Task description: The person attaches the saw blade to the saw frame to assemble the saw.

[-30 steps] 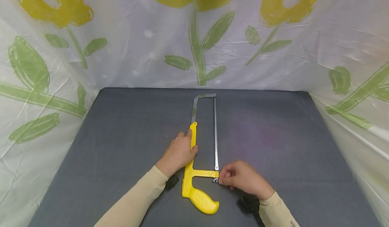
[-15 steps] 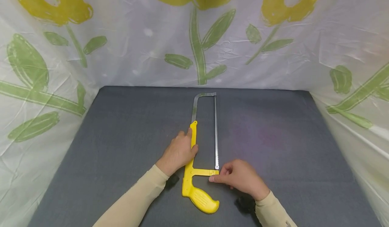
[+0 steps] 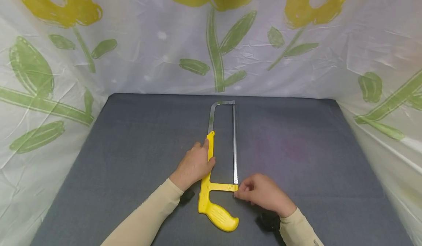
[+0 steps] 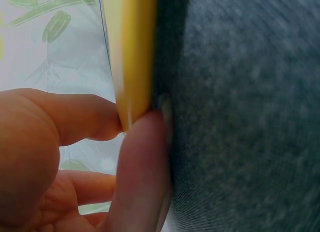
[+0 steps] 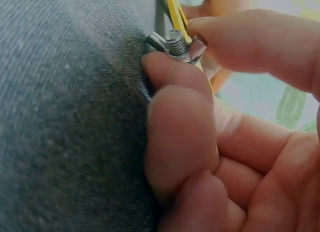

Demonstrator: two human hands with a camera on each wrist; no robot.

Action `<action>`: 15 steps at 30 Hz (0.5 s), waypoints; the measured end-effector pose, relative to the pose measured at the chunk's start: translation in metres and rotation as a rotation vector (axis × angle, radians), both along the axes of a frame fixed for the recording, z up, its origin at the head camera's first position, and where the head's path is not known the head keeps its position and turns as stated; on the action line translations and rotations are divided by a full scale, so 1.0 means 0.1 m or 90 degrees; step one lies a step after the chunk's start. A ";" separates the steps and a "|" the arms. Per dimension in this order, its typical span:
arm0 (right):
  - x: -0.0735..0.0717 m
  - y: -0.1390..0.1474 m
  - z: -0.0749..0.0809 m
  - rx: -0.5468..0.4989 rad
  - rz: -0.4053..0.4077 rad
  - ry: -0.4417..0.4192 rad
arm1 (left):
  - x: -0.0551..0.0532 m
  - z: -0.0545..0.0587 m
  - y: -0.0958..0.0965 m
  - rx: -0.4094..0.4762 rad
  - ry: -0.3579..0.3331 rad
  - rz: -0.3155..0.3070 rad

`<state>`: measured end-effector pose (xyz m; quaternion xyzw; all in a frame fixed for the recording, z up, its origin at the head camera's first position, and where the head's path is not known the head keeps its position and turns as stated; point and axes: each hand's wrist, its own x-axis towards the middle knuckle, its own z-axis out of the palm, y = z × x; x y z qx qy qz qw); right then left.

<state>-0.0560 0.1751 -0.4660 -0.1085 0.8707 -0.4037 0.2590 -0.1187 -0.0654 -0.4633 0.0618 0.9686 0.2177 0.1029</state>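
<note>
A hacksaw (image 3: 219, 186) with a yellow frame and handle lies flat on the dark grey tabletop, its handle toward the person. My left hand (image 3: 192, 165) grips the yellow upper bar of the frame, thumb on one side and fingers on the other. The thin silver blade (image 3: 234, 143) runs along the saw's right side. At its near end, in the right wrist view, a metal wing nut (image 5: 197, 49) sits on a threaded bolt (image 5: 175, 42). My right hand (image 3: 263, 193) pinches the wing nut between thumb and fingers; in the head view the fingertips hide it.
The grey cloth-covered table (image 3: 148, 129) ends at a white curtain (image 3: 138, 55) printed with yellow flowers and green leaves, which also hangs along both sides. Dark wrist cameras show below each wrist, the right one (image 3: 268, 221) close over the cloth.
My right thumb has swung left over the wing nut and then partly back right, the hand shifting slightly with it. My left hand keeps its hold, and the hacksaw stays in place.
</note>
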 end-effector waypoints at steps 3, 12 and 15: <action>-0.01 0.02 0.02 -0.010 0.013 -0.009 | 0.00 0.00 0.00 -0.004 0.001 -0.002; 0.01 0.02 0.02 -0.037 0.025 -0.041 | -0.01 0.01 -0.01 -0.010 -0.005 -0.004; 0.01 0.02 0.02 -0.040 0.016 -0.053 | -0.01 0.01 -0.01 -0.011 -0.008 -0.005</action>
